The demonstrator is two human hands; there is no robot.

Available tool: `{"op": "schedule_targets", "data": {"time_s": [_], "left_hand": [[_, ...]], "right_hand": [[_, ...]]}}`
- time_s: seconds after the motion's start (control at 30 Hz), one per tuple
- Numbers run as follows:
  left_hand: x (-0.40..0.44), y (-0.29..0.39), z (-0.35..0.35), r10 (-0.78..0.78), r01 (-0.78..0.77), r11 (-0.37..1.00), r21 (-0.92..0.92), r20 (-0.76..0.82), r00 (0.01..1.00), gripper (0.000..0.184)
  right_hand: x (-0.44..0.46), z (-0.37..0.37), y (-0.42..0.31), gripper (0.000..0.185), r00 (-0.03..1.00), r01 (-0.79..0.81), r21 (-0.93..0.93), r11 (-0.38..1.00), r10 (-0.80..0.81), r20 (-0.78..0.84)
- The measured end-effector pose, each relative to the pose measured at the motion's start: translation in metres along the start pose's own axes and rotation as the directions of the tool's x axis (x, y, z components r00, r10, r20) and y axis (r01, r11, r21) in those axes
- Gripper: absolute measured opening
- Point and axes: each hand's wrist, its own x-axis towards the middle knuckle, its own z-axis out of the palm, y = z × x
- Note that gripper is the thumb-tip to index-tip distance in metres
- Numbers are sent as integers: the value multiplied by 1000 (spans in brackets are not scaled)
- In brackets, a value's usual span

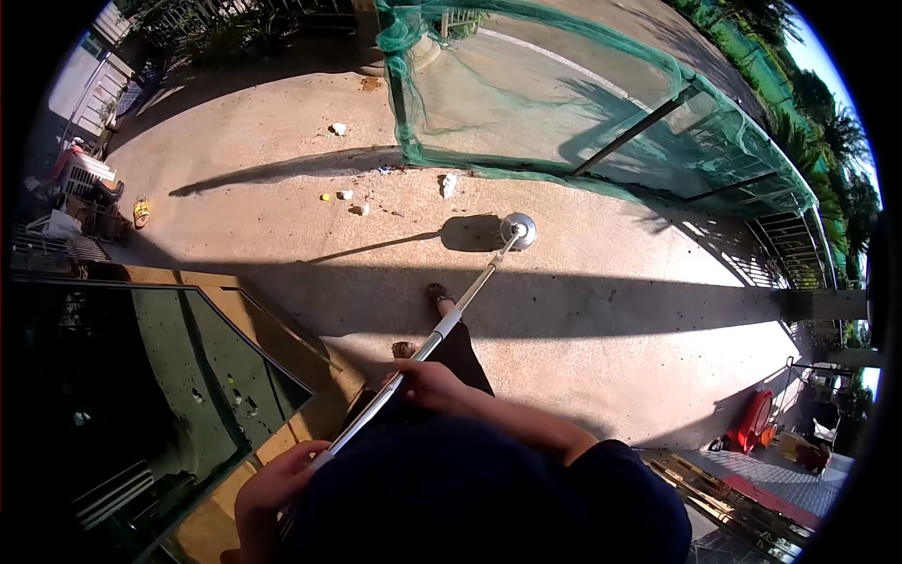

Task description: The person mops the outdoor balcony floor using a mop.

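The right hand (428,383) is curled round the pole (450,321), the left hand (285,477) closed on it farther back — that spacing should help steady the round head (524,232), out over the floor (592,221).

The near end of the pole (445,325) disappears beside the dark shirt (470,498), which is itself cut off by the bottom edge. How far the fingers of the left hand (280,479) and the right hand (430,382) wrap beneath the pole cannot be told. The underside of the round metal head (519,231) is hidden against the ground (601,221). White scraps (449,185) and a yellow bit (326,196) are too small to identify. The green net (526,103) runs off the top edge.
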Motion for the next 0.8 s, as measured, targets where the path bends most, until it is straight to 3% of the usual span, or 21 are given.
{"op": "schedule_targets", "data": {"time_s": [0.1,0.17,0.23,0.3,0.37,0.4,0.43,0.5,0.6,0.67,0.73,0.77,0.8], "left_hand": [[56,8,3,-29,16,997,72,188,982,36],[104,30,18,29,-121,952,281,312,950,33],[148,54,34,-189,71,956,284,415,890,41],[190,60,55,-235,129,956,264,422,875,42],[218,60,67,-212,120,964,238,412,886,44],[218,64,69,-166,96,972,213,343,924,44],[215,71,62,-170,101,972,210,344,923,44],[190,84,36,-111,59,978,200,259,959,40],[103,108,7,149,-112,969,219,-158,976,34],[44,115,-4,294,-211,948,238,-409,864,33],[-2,117,12,590,-439,806,397,-593,548,32],[-8,117,16,591,-442,806,394,-596,544,32],[-12,117,22,671,-463,740,488,-589,451,32]], "right_hand": [[-18,-40,-13,13,991,103,129,986,-92,-94],[-13,-85,-26,20,949,156,106,982,-119,-293],[-6,-132,-44,19,926,256,247,935,-164,-340],[-12,-150,-68,16,833,335,227,914,-174,-526],[3,-169,-70,16,807,346,261,901,-143,-574],[15,-185,-74,17,779,366,287,886,-123,-615],[34,-212,-69,19,873,291,280,915,-134,-469],[39,-172,-71,20,893,189,149,971,-107,-436],[58,-74,-69,18,958,34,103,994,-3,-288],[65,-2,-66,16,985,7,39,999,-1,-170],[75,57,-64,15,999,26,-25,999,-27,-28],[80,80,-67,14,998,46,7,999,-46,45],[82,98,-74,18,995,71,-54,996,-67,70]]}}
